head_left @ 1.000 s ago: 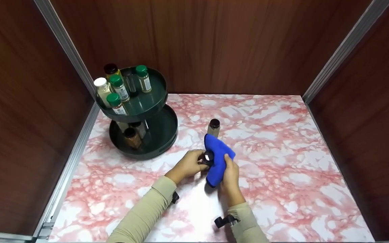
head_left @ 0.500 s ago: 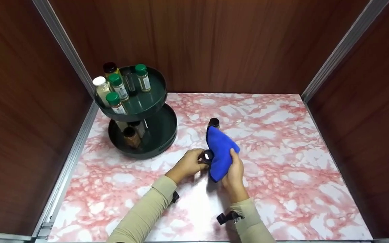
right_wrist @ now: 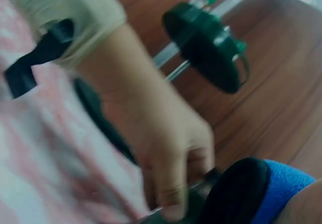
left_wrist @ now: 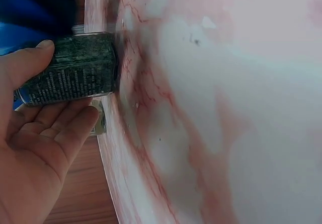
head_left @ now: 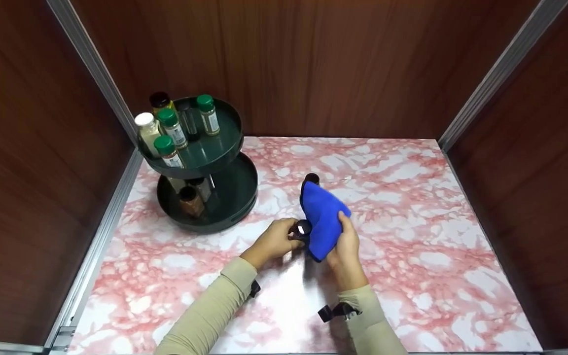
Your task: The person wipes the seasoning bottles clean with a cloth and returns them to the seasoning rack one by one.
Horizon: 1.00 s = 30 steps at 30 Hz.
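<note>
My left hand point(head_left: 275, 240) grips a dark-capped spice jar point(head_left: 303, 227) low over the table. In the left wrist view, the glass jar point(left_wrist: 78, 70) has dark green contents and printed text, with thumb and fingers on either side. My right hand point(head_left: 347, 246) holds a folded blue cloth point(head_left: 324, 219), its thumb on top. The cloth lies right beside the jar's cap; whether it touches cannot be told. Just behind the cloth stands another dark-capped jar point(head_left: 312, 178), mostly hidden. The right wrist view shows my left hand point(right_wrist: 168, 148) and the cloth point(right_wrist: 284, 181), blurred.
At the left stands a two-tier dark green turntable rack point(head_left: 220, 153). Its upper tier bears several bottles with green, white and dark caps; dark-capped jars point(head_left: 191, 202) stand below. Brown panels point(head_left: 313, 69) enclose the marbled table point(head_left: 412, 236) at the back and sides.
My right hand and the cloth have shifted slightly up and right, covering more of the standing jar. The left hand and its spice jar have stayed nearly still.
</note>
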Tool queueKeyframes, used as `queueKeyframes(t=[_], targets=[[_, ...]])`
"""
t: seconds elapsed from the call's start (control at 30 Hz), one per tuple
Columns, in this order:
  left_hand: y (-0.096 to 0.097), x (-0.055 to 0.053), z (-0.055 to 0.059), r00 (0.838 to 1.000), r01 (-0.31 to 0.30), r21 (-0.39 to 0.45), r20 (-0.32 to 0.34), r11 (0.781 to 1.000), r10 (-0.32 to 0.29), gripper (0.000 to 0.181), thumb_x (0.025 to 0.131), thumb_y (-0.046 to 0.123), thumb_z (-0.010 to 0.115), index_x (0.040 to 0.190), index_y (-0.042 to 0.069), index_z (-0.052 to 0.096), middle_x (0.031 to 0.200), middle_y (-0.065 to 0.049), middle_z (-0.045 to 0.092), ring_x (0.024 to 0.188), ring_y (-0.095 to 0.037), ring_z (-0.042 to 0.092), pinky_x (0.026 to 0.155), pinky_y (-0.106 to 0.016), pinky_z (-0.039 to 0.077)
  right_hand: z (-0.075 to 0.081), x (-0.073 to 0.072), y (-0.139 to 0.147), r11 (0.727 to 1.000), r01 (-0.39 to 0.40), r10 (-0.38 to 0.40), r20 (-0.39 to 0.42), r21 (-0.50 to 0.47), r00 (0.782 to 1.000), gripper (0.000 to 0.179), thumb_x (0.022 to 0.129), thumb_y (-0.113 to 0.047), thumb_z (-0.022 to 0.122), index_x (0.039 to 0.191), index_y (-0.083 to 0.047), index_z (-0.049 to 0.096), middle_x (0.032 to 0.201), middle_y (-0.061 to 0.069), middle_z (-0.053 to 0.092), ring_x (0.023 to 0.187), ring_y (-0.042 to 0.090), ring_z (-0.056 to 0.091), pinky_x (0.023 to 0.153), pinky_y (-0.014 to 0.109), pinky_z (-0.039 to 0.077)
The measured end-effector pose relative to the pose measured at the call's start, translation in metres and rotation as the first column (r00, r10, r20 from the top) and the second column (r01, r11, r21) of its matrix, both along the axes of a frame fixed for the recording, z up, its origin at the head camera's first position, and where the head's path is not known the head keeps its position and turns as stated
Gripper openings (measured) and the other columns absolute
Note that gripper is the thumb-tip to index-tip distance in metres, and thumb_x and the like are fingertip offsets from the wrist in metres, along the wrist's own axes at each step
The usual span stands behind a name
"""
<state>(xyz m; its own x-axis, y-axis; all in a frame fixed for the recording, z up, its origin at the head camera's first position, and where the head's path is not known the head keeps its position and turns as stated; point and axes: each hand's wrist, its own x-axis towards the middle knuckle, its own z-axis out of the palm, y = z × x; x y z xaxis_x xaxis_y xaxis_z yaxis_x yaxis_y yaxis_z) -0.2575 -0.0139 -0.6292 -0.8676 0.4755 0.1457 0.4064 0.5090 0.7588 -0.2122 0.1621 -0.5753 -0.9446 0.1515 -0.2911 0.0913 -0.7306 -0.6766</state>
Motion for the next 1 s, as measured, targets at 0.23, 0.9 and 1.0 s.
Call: queueKeyframes(t=[0.23, 0.9, 1.0], targets=[[-0.001, 0.001, 0.002, 0.999, -0.021, -0.074, -0.039, 0.997, 0.018, 0.042, 0.079, 0.018, 0.082, 0.117, 0.002, 0.070, 0.105, -0.006, 0.070, 0.095, -0.016, 0.063, 0.086, -0.032, 0.054, -0.034, 0.003, -0.011, 0.989, 0.078, -0.082, 0.030, 0.125, 0.996, 0.046, 0.108, -0.031, 0.046, 0.134, 0.006, 0.052, 0.107, 0.008, 0.074, 0.105, 0.023, 0.070, 0.090, 0.033, 0.057], [0.002, 0.000, 0.002, 0.997, -0.022, -0.091, -0.070, 0.996, 0.016, 0.040, 0.079, 0.015, 0.081, 0.115, 0.002, 0.070, 0.103, -0.006, 0.070, 0.095, -0.018, 0.062, 0.087, -0.034, 0.052, -0.043, 0.007, -0.014, 0.979, 0.113, -0.114, 0.000, 0.170, 0.993, 0.049, 0.108, -0.032, 0.047, 0.134, 0.009, 0.053, 0.107, 0.006, 0.074, 0.102, 0.020, 0.071, 0.091, 0.031, 0.057], [0.001, -0.001, 0.002, 0.998, -0.023, -0.082, -0.063, 0.996, 0.017, 0.037, 0.079, 0.014, 0.079, 0.114, 0.004, 0.070, 0.104, -0.006, 0.071, 0.096, -0.017, 0.063, 0.087, -0.033, 0.053, -0.052, 0.007, -0.021, 0.965, 0.110, -0.120, 0.029, 0.238, 0.992, 0.050, 0.108, -0.032, 0.048, 0.135, 0.009, 0.055, 0.110, 0.009, 0.074, 0.108, 0.024, 0.070, 0.091, 0.029, 0.056]])
